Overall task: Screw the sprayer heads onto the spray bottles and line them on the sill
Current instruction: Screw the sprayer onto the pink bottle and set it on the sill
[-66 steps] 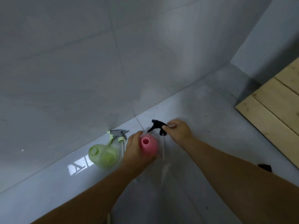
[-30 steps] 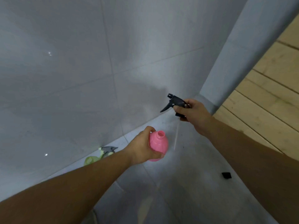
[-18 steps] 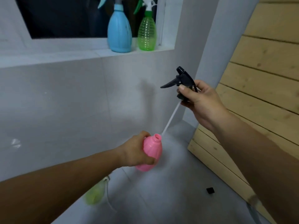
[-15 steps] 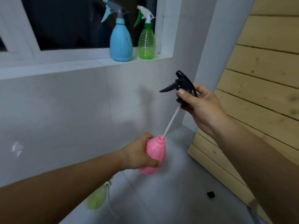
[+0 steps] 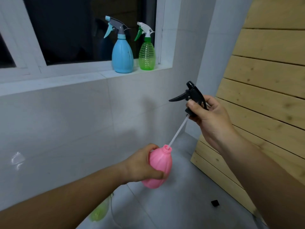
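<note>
Sill (image 5: 69,80) open left of blue bottle (image 5: 122,53); green bottle (image 5: 146,56) seemingly fills the right corner

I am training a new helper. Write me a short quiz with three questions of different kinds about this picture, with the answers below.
1. True or false: the black sprayer head is already screwed onto the pink bottle.
2. How many finished bottles stand on the sill?
A. one
B. two
C. three
3. Fill the gap: the tip of the white tube is at the pink bottle's ____.

Key
1. False: the right hand holds the head above the bottle, and the left hand holds the bottle.
2. B: the blue bottle and the green bottle.
3. Mouth.
</note>
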